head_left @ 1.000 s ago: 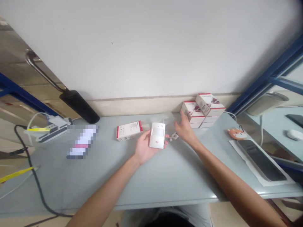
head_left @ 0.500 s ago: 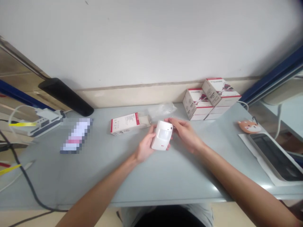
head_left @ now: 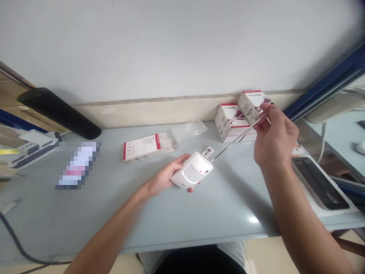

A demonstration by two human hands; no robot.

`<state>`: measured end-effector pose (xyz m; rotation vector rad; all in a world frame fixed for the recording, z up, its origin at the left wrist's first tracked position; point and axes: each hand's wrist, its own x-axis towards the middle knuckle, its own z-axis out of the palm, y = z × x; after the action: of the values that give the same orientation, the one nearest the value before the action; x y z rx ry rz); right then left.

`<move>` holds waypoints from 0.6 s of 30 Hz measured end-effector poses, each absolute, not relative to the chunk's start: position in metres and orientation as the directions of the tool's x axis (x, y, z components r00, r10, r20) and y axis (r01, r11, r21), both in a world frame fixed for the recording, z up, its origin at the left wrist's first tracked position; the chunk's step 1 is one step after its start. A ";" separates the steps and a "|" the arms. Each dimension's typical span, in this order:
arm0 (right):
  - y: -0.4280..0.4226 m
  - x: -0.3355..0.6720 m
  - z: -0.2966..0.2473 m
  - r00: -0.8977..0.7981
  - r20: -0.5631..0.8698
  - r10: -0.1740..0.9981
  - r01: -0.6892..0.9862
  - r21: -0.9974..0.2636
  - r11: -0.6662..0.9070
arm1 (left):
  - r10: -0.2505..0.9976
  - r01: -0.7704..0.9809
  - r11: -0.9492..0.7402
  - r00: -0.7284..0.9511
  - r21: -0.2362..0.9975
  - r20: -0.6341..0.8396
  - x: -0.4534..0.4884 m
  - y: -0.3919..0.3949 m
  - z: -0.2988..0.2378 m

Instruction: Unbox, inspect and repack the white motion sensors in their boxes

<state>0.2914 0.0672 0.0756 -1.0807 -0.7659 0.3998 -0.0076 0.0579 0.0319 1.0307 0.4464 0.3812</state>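
Now, left grip (head_left: 164,179) clasping white sensor (head_left: 194,173), right grip (head_left: 273,139) — raised — pinching thin rod (head_left: 234,140)

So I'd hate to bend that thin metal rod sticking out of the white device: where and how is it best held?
Probably its free tip, pinched between thumb and fingertip from the right, as the right hand does. The rod is slender and runs straight from the white device up to the right, so pull along that line while the left hand steadies the body.
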 end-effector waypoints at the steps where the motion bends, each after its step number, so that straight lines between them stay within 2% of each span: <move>1: 0.067 0.294 0.077 0.700 0.363 0.615 0.077 -0.895 0.440 | 0.473 -0.069 0.475 0.861 0.878 -0.188 -0.010 0.061 0.034; 5: 0.068 0.306 0.082 0.764 0.333 0.552 0.014 -0.865 0.502 | 0.408 0.027 0.504 0.874 0.863 -0.266 -0.017 0.072 0.034; 8: 0.071 0.314 0.081 0.778 0.328 0.536 0.016 -0.863 0.505 | 0.402 0.019 0.534 0.874 0.846 -0.273 -0.017 0.076 0.031; 13: 0.075 0.319 0.077 0.711 0.323 0.625 0.033 -0.903 0.428 | 0.420 -0.055 0.601 0.871 0.797 -0.256 -0.013 0.075 0.027; 18: 0.073 0.324 0.078 0.685 0.336 0.647 -0.012 -0.882 0.471 | 0.413 -0.078 0.632 0.876 0.771 -0.250 -0.015 0.078 0.025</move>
<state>0.3238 0.0734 0.0784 -1.0124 -0.7275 0.4503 -0.0149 0.0777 0.0246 0.8451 0.4303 0.2907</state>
